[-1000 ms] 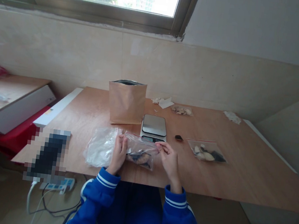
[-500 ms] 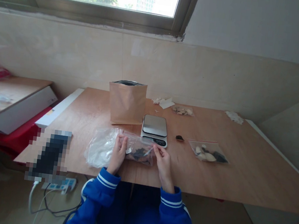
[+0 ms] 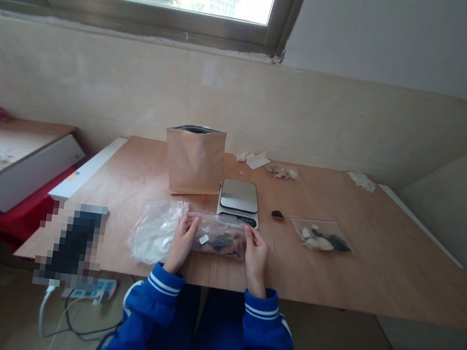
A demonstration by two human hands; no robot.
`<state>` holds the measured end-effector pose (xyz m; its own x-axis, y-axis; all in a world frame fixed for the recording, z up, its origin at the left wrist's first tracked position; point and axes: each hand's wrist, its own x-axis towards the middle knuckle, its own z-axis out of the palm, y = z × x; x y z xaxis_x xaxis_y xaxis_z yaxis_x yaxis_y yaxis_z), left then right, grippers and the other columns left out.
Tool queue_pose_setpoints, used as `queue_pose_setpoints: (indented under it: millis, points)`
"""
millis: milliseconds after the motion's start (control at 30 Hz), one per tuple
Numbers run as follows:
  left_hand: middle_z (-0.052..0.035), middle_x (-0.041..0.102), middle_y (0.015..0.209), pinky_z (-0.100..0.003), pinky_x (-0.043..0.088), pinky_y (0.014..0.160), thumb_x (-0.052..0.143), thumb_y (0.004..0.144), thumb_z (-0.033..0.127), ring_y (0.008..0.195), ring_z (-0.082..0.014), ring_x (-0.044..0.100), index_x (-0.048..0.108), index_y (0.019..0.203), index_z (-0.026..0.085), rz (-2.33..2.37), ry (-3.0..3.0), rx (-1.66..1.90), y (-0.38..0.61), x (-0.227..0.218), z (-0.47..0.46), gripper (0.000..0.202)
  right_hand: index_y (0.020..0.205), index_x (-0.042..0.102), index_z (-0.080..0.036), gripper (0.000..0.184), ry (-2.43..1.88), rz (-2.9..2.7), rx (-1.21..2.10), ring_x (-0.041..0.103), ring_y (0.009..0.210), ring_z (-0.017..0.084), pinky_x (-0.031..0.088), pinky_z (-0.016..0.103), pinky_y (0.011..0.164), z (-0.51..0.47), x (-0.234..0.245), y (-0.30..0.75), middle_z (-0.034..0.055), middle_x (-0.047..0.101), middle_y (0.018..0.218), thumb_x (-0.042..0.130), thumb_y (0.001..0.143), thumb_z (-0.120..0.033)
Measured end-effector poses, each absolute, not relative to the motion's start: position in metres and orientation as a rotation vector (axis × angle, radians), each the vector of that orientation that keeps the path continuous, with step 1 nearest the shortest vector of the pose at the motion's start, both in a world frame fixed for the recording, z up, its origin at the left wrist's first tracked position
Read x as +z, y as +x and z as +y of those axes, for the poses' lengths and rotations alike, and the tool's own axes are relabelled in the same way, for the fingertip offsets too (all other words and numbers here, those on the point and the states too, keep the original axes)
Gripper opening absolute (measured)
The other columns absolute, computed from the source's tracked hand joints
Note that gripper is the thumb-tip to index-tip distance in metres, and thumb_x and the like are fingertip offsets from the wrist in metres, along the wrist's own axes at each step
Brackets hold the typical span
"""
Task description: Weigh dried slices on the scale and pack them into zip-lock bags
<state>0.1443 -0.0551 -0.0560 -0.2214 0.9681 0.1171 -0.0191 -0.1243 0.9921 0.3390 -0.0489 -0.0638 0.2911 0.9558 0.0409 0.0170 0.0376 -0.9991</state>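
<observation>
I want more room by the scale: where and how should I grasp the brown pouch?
Probably pinch the brown pouch at its upper left edge, coming from the left: it stands upright with its mouth open, and the scale is close by its lower right.

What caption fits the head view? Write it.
Left hand and right hand hold a clear plastic bag before a scale.

My sleeves (image 3: 267, 329): bright blue, two white stripes each. My held bag (image 3: 224, 244): clear, brown and blackish contents (image 3: 228, 245), white label (image 3: 203, 240). Clock centred on that bag: other bags (image 3: 156, 231) at 9, clear and whitish; pouch (image 3: 193, 163) at 11, plain tan-brown, silvery inside; scale (image 3: 239, 201) at 12, silver plate (image 3: 240, 193), black display (image 3: 248, 221); zip bag (image 3: 321, 235) between 2 and 3, clear, red top line, cream and black pieces (image 3: 321, 242). Tabletop (image 3: 384, 269): light reddish-brown.
</observation>
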Motion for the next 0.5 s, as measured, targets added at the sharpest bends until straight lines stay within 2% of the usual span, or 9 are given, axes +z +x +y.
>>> queue_pose_setpoints:
  millis: [133,267,367,500]
  points:
    - [0.0043,0.051,0.067,-0.022,0.040,0.050,0.058,0.087,0.052,0.054,-0.0091,0.048,0.055,0.091,0.020,1.336,1.035,1.500,0.1460,-0.0530,-0.0562,0.033,0.108,0.071,-0.019,0.050,-1.330,-1.097,0.925,0.071,0.089,0.028,0.055,0.038,0.079,-0.0508,-0.0603,0.3377,0.0101,0.076,0.096,0.050,0.089,-0.060]
    - [0.0073,0.049,0.064,-0.018,0.028,0.035,0.058,0.086,0.054,0.038,-0.0043,0.038,0.054,0.095,0.020,1.337,0.969,1.463,0.1483,-0.0504,-0.0575,0.035,0.107,0.070,-0.018,0.050,-1.342,-1.124,0.873,0.070,0.093,0.028,0.054,0.038,0.083,-0.0494,-0.0640,0.3378,0.0113,0.076,0.099,0.047,0.091,-0.059]
    - [0.0080,0.051,0.061,-0.017,0.026,0.031,0.059,0.085,0.055,0.033,-0.0041,0.038,0.053,0.095,0.020,1.326,0.974,1.450,0.1490,-0.0480,-0.0586,0.037,0.101,0.071,-0.017,0.051,-1.361,-1.134,0.785,0.068,0.096,0.028,0.052,0.038,0.086,-0.0478,-0.0683,0.3386,0.0125,0.074,0.103,0.046,0.090,-0.061]
    - [0.0085,0.051,0.056,-0.017,0.029,0.032,0.060,0.085,0.052,0.032,-0.0056,0.042,0.054,0.092,0.019,1.306,1.000,1.459,0.1481,-0.0462,-0.0595,0.035,0.096,0.070,-0.017,0.051,-1.374,-1.131,0.714,0.068,0.093,0.027,0.052,0.037,0.083,-0.0482,-0.0692,0.3389,0.0118,0.075,0.097,0.046,0.090,-0.061]
